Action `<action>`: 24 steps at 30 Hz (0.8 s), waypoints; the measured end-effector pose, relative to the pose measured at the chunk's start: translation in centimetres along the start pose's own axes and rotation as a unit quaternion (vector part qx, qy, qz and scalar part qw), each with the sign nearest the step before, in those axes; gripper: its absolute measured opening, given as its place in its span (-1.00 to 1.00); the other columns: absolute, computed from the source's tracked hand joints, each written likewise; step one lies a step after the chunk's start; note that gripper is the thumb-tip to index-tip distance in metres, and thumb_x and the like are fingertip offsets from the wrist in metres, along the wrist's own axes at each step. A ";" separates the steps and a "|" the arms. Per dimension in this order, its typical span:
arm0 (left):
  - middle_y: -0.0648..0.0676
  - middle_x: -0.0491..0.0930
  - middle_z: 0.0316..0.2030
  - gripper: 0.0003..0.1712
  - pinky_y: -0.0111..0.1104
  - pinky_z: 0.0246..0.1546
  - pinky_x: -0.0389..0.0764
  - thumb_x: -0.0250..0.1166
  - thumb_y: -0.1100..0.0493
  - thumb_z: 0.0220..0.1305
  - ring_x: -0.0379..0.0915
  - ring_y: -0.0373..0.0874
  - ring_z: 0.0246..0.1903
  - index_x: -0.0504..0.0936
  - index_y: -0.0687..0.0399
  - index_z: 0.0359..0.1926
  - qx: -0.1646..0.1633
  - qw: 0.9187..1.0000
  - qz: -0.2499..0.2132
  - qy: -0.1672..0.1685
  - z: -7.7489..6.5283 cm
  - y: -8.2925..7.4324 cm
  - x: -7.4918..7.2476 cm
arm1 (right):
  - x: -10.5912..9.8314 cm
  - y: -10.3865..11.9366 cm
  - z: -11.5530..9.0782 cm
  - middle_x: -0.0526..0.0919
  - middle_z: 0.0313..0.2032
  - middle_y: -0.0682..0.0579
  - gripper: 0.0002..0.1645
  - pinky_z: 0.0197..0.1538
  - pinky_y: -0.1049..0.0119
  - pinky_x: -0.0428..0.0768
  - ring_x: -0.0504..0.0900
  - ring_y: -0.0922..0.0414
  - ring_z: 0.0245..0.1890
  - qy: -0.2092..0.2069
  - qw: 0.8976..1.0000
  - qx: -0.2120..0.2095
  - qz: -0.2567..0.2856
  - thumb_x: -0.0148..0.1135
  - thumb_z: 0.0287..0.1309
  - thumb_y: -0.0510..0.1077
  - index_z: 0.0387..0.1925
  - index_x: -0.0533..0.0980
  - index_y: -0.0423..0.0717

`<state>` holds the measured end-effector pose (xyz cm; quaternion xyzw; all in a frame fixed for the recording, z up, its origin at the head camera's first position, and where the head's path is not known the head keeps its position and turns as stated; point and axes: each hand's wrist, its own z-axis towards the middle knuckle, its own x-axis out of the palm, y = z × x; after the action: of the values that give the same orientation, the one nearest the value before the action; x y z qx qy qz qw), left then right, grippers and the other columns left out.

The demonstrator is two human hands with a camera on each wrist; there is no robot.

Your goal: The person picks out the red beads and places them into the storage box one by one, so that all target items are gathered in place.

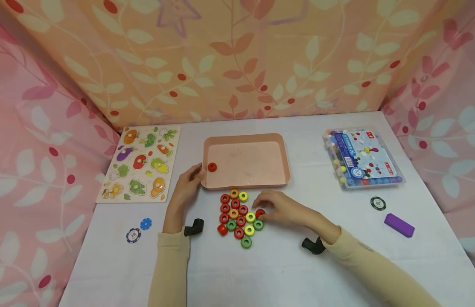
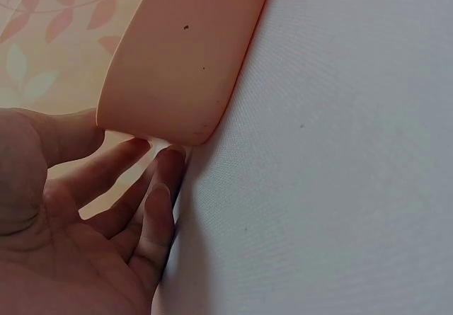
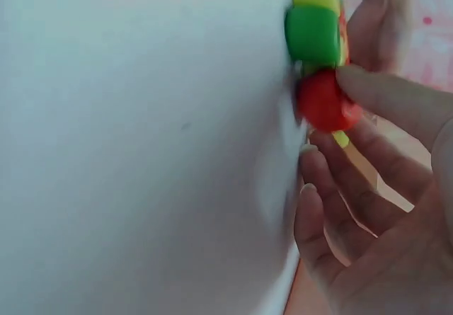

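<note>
A person's left hand point(image 1: 186, 185), fingers loosely bent, touches the left end of a pink tray point(image 1: 249, 164); the right hand point(image 1: 280, 207) pinches a red bead point(image 1: 260, 212) at the right edge of a bead cluster point(image 1: 240, 221) on the white surface point(image 1: 245, 277).

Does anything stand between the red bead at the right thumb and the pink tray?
The right hand partly lies between the red bead and the pink tray, whose raised near rim would need clearing; no other bead visibly stands straight in between.
</note>
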<state>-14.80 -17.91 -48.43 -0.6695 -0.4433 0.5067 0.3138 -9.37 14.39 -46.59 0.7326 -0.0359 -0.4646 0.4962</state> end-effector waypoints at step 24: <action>0.15 0.44 0.30 -0.43 -0.13 0.23 0.35 0.15 -0.03 0.49 0.35 0.05 0.14 0.38 -0.04 0.44 0.000 1.000 -0.012 -0.003 0.1 0.2 0.2 | -1.8 0.4 7.9 0.64 -0.13 -0.02 -0.69 -0.18 0.29 0.59 0.61 0.08 -0.24 -0.160 0.980 0.060 0.100 0.37 0.23 -0.23 0.01 0.67 -0.20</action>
<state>-14.79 -17.81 -48.69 -0.6625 -0.4520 0.5053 0.3186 -15.91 9.60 -45.79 0.6701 -0.2157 -0.5203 0.4834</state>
